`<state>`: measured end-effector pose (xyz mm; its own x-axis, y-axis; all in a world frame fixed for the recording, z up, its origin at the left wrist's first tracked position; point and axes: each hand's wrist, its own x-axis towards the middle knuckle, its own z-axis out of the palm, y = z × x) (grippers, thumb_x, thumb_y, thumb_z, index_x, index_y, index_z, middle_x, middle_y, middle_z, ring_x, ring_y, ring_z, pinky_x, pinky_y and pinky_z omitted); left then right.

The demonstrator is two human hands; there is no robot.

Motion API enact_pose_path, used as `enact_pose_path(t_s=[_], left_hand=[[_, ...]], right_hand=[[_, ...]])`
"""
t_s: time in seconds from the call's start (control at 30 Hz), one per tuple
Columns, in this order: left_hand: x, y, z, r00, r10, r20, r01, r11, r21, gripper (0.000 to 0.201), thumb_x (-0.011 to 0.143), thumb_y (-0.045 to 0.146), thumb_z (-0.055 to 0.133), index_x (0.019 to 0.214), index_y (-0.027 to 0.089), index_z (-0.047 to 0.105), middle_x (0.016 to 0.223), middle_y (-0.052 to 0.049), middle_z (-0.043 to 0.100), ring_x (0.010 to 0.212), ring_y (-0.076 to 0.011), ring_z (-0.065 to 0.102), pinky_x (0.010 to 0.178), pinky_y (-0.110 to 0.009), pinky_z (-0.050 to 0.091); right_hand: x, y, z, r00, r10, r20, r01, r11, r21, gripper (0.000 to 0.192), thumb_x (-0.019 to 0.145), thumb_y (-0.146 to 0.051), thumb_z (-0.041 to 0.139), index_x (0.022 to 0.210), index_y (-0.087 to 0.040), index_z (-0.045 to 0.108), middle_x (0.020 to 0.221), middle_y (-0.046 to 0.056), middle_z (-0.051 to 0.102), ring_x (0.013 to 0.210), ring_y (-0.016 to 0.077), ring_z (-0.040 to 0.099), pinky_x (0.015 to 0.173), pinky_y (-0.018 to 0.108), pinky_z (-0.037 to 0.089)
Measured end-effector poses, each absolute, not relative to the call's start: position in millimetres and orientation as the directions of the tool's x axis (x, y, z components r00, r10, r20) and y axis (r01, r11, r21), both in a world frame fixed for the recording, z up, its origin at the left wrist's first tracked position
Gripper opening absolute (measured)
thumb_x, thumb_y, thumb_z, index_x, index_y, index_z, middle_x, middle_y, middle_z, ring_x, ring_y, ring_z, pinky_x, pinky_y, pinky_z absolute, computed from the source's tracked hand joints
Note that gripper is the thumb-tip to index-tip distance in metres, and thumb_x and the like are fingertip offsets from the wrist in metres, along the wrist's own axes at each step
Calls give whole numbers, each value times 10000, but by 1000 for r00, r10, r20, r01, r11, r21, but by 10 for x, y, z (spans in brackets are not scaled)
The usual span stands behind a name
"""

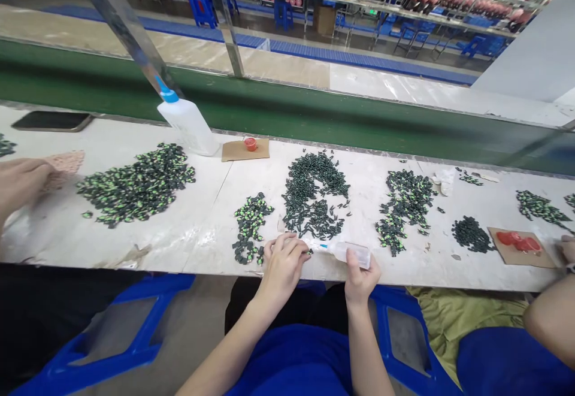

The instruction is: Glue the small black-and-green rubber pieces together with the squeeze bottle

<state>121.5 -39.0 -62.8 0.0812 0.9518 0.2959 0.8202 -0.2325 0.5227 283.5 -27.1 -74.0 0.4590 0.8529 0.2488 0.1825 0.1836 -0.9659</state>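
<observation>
Blue-tipped squeeze bottle (357,254) aimed at the left hand (287,255)

Gripping the bottle in the right hand (363,276), tipped nearly level over the near edge of the tabletop (206,237), with the nozzle (324,245) pointing leftward. Bending the left hand down over a small dark piece (309,252) at its fingertips; cannot tell whether pinched or merely touched, nor whether met by the nozzle. Judging by the pose, probably at the step of dabbing something from the bottle onto that one piece. Within reach: a pile of plain dark pieces (299,186) just beyond both hands, and a smaller pile of green-marked pieces (251,219) left of the left hand. For the next move, likely to need a steady nozzle, a light squeeze and a firm hold on the piece. Beware of flooding so small a surface.
</observation>
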Motion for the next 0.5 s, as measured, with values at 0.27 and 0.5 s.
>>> enact_pose_path(t_s=[0.27,0.5], left_hand=[[1242,-362,-652,40,947,319,786,-226,575,115,821,132,621,867,238,613,807,1,749,1006,-233,625,897,-411,293],[1256,-360,-670,8,940,342,773,-223,594,145,790,110,651,872,224,615,758,13,754,962,-231,647,899,-413,294]], right_hand=[[2716,-383,-647,419,849,323,360,171,-917,261,772,-397,650,675,-155,654,577,12,640,515,154,583,528,264,459],[2771,-351,-705,335,858,388,451,216,-866,276,797,-391,636,666,-149,656,557,9,627,486,140,557,489,248,443]])
